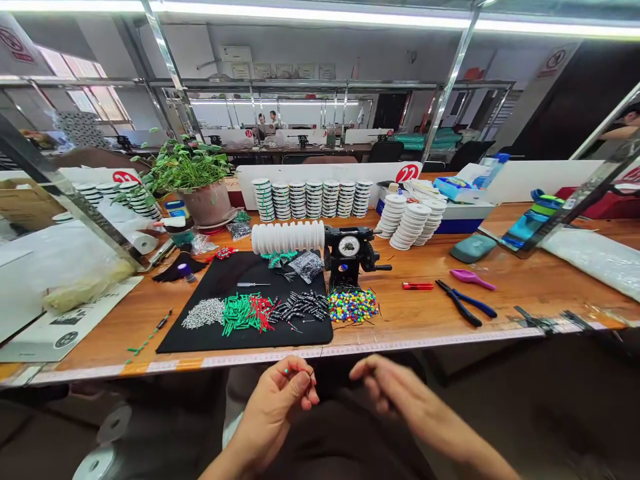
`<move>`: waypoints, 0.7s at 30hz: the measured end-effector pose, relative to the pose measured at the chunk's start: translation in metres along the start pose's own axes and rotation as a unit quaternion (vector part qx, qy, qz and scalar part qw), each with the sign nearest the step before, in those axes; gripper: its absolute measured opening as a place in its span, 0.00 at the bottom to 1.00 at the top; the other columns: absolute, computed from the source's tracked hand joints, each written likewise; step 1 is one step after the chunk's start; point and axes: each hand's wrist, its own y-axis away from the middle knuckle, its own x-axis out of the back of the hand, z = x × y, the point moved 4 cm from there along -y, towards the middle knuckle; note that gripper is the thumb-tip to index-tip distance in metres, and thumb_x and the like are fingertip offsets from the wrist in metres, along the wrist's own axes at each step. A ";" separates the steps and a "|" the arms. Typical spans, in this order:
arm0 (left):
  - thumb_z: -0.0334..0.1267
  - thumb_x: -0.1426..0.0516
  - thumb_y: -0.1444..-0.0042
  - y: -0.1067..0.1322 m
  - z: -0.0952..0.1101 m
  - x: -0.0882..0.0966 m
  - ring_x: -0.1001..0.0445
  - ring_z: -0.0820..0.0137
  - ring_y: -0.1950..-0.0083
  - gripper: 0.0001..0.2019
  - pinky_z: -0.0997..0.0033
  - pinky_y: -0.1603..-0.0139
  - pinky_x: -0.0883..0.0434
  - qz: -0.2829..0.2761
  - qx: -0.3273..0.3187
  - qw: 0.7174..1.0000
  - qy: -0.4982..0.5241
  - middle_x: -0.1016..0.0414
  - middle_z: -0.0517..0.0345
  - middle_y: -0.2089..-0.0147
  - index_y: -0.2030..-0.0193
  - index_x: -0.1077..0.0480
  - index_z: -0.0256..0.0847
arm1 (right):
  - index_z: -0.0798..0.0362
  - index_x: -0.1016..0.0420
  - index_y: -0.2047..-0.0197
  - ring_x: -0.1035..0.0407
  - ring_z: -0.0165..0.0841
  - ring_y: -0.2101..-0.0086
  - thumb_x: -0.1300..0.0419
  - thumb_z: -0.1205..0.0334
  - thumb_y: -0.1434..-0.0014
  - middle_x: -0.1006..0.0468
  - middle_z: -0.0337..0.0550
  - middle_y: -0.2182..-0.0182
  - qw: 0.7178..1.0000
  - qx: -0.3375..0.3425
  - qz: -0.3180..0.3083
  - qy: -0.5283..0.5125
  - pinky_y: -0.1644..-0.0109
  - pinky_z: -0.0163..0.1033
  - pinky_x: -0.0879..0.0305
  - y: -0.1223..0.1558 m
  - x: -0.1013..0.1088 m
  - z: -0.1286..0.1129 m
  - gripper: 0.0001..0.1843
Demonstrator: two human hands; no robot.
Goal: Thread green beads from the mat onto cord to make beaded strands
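My left hand (287,387) is closed in a pinch at the table's front edge, with a thin dark thread (311,377) at its fingertips. A small green bit (287,371) shows between its fingers. To the right, my right hand (387,387) is smeared by motion, its fingers partly curled; what they hold, if anything, cannot be made out. Just beyond the hands, a black mat (210,340) bears piles of small silver pieces (204,313), green tubes (239,313), red tubes (261,312) and black pieces (303,307). Multicoloured beads (354,305) lie beside the mat.
A black hand-cranked winder (345,257) carries white spools (289,237) behind the mat. Pliers (465,303), a pink tool (473,279) and a red case (417,286) lie right. Stacked spools (314,200) and a potted plant (205,203) stand behind. A measuring tape (280,355) edges the table.
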 end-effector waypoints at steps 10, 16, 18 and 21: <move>0.46 0.24 0.62 0.008 -0.014 -0.003 0.31 0.80 0.76 0.20 0.82 0.74 0.35 -0.036 0.063 0.997 0.040 0.27 0.60 0.74 0.70 0.22 0.34 | 0.51 0.38 0.63 0.59 0.22 0.81 0.44 0.30 0.37 0.48 0.26 0.79 0.948 -0.067 -0.188 -0.247 0.79 0.30 0.61 0.001 -0.086 0.007 0.30; 0.44 0.24 0.61 0.008 -0.020 -0.003 0.32 0.81 0.76 0.19 0.83 0.73 0.34 -0.051 0.089 0.993 0.062 0.26 0.60 0.74 0.69 0.22 0.34 | 0.50 0.41 0.65 0.63 0.20 0.85 0.45 0.27 0.39 0.50 0.22 0.82 0.951 -0.067 -0.168 -0.252 0.83 0.29 0.64 0.000 -0.091 0.011 0.31; 0.43 0.24 0.61 0.007 -0.021 -0.004 0.32 0.81 0.76 0.18 0.83 0.73 0.34 -0.050 0.091 0.993 0.064 0.26 0.59 0.73 0.69 0.22 0.34 | 0.49 0.42 0.66 0.64 0.21 0.85 0.45 0.26 0.40 0.51 0.22 0.83 0.954 -0.060 -0.156 -0.250 0.84 0.29 0.64 0.002 -0.096 0.016 0.32; 0.42 0.24 0.61 0.005 -0.020 -0.005 0.32 0.81 0.75 0.18 0.84 0.73 0.34 -0.040 0.088 0.993 0.066 0.27 0.60 0.72 0.69 0.23 0.34 | 0.48 0.44 0.68 0.62 0.23 0.85 0.51 0.24 0.38 0.51 0.24 0.82 0.974 -0.036 -0.106 -0.199 0.84 0.30 0.60 0.001 -0.087 0.022 0.32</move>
